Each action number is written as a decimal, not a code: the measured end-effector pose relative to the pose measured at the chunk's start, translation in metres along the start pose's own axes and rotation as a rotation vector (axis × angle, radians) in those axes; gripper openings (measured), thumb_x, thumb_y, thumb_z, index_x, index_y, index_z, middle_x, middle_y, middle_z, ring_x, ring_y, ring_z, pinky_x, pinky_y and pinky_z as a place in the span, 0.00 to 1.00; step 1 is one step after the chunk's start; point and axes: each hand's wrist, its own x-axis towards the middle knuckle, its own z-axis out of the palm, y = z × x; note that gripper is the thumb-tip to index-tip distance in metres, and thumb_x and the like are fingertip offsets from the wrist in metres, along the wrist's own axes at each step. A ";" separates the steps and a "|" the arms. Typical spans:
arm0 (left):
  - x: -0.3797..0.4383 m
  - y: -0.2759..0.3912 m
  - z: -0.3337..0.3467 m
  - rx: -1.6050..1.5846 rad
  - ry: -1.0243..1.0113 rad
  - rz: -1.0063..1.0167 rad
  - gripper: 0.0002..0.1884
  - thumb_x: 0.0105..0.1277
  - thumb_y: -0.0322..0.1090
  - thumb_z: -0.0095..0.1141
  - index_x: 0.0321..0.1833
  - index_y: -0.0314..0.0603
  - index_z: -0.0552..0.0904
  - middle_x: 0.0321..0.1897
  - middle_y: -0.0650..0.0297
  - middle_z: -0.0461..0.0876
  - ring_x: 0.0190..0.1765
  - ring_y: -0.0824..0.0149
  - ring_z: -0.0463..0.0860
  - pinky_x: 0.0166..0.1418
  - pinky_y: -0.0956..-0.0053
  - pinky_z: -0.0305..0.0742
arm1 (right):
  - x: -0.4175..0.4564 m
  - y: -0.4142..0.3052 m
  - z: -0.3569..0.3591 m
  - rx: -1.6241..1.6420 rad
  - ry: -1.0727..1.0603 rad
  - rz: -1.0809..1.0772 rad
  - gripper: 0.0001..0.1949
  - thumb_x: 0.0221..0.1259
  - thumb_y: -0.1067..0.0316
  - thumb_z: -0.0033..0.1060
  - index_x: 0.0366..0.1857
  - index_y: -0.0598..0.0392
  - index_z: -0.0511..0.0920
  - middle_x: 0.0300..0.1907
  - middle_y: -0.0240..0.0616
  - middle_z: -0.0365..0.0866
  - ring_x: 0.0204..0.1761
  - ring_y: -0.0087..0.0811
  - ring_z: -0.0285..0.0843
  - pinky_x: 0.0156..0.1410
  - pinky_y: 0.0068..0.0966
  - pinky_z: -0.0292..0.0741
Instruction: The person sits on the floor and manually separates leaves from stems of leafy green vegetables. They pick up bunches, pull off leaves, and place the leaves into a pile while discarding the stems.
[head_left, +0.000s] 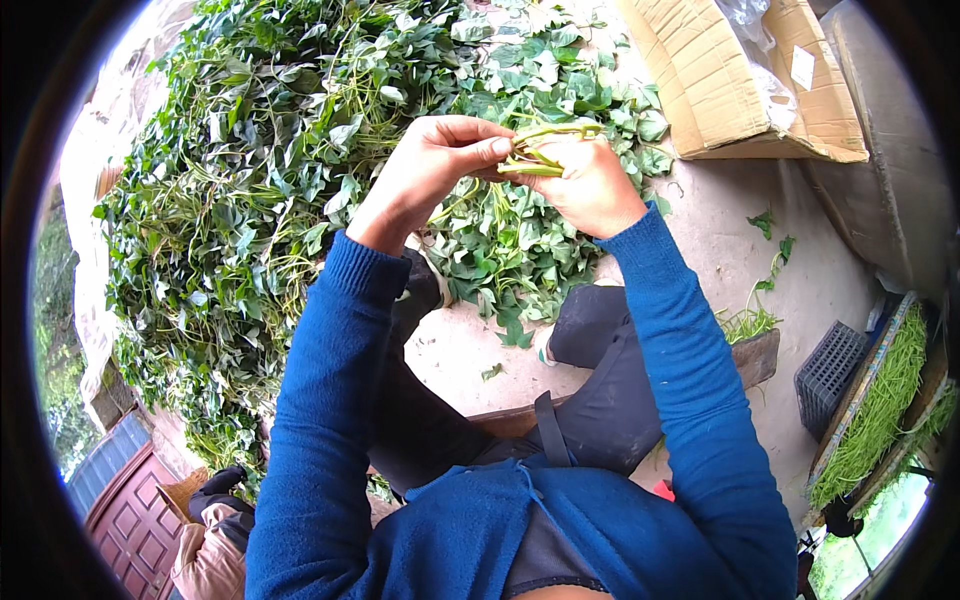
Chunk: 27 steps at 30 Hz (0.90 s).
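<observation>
My right hand (589, 180) is closed on a small bunch of green leaf stems (551, 133), whose ends stick out on both sides of the fingers. Thumb and fingers of my left hand (450, 161) pinch the left end of the same bunch, and the two hands nearly touch. Under and beyond them lies a large heap of leafy green vines (277, 150). Loose green leaves (517, 255) spread on the floor between my feet.
At the upper right stands an open cardboard box (697, 82) with clear plastic in it. Lower right are a dark plastic crate (829, 375) and a tray of green stems (877, 412). Another person (214, 547) sits at the lower left, near a maroon door (135, 517).
</observation>
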 end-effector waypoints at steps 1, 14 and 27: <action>0.001 -0.001 0.001 0.113 0.037 0.024 0.09 0.62 0.30 0.59 0.42 0.34 0.82 0.33 0.64 0.83 0.32 0.76 0.79 0.41 0.81 0.75 | 0.000 -0.004 -0.002 0.029 -0.068 0.110 0.10 0.55 0.63 0.63 0.38 0.55 0.81 0.29 0.38 0.82 0.29 0.32 0.79 0.35 0.27 0.75; 0.004 -0.003 -0.001 0.117 0.226 0.137 0.07 0.65 0.31 0.54 0.40 0.34 0.80 0.29 0.68 0.80 0.29 0.77 0.77 0.36 0.83 0.74 | -0.003 -0.001 -0.013 0.283 -0.107 0.387 0.10 0.57 0.63 0.63 0.33 0.59 0.83 0.24 0.28 0.80 0.25 0.16 0.71 0.31 0.18 0.69; -0.007 0.009 0.017 -0.112 0.004 -0.011 0.10 0.69 0.39 0.50 0.36 0.42 0.80 0.17 0.77 0.67 0.18 0.85 0.60 0.21 0.87 0.49 | -0.001 0.001 0.004 -0.011 0.248 0.013 0.10 0.49 0.72 0.63 0.38 0.58 0.81 0.32 0.47 0.82 0.31 0.39 0.83 0.37 0.27 0.79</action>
